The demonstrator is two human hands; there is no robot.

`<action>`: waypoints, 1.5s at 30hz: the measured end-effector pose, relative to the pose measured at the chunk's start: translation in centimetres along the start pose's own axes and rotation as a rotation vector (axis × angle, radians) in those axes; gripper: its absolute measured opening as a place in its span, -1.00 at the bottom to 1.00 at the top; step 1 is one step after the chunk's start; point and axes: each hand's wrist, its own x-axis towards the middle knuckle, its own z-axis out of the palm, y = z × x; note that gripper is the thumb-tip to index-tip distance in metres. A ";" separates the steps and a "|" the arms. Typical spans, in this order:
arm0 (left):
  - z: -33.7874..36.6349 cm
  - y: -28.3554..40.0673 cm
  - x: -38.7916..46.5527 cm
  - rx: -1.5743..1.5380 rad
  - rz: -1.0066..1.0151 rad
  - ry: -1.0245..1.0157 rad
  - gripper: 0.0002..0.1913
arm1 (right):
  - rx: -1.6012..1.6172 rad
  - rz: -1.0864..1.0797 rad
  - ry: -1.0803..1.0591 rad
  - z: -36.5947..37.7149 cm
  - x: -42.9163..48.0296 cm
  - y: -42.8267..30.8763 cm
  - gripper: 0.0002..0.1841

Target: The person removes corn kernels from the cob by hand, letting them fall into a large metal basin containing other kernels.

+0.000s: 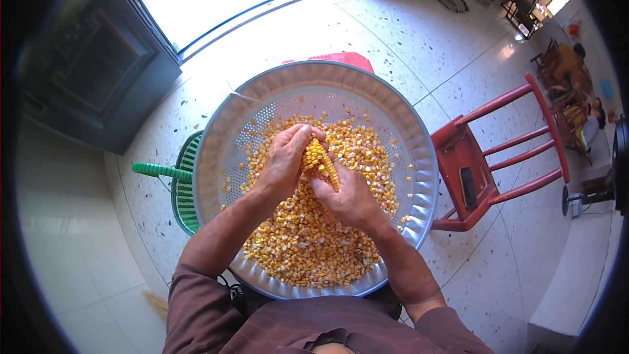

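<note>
Over a large round perforated metal basin (417, 157), my left hand (286, 156) grips a yellow corn cob (313, 155) from its left side. My right hand (348, 195) closes on the cob's lower right side, its thumb near the kernels. Part of the cob is hidden by my fingers, and I cannot tell whether a second piece lies against it. Beneath both hands, loose corn kernels (304, 236) cover much of the basin floor in a heap. Some bits of pale chaff are mixed in.
A red stool (361, 60) shows behind the basin. On the left is a green basket (184, 206); on the right, a red wooden chair (454, 167) bears a dark phone-like object (468, 187). A dark door (98, 59) stands beside a bright doorway. People (572, 66) sit far right.
</note>
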 end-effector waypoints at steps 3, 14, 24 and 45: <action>-0.3 0.0 0.0 -0.023 -0.032 -0.014 -0.59 | 0.137 0.061 -0.136 -0.4 0.4 0.7 -0.46; 1.1 0.2 -0.7 -0.229 0.095 -0.234 -0.68 | 0.597 0.144 -0.290 -1.8 -0.1 0.4 -0.50; 1.8 -1.2 -1.3 -0.158 0.136 -0.016 -0.80 | 0.484 0.142 -0.251 -0.7 -0.3 0.4 -0.57; 0.3 -0.6 -0.2 -0.280 0.029 -0.292 -0.67 | 0.698 0.153 -0.324 -2.0 -0.3 0.0 -0.47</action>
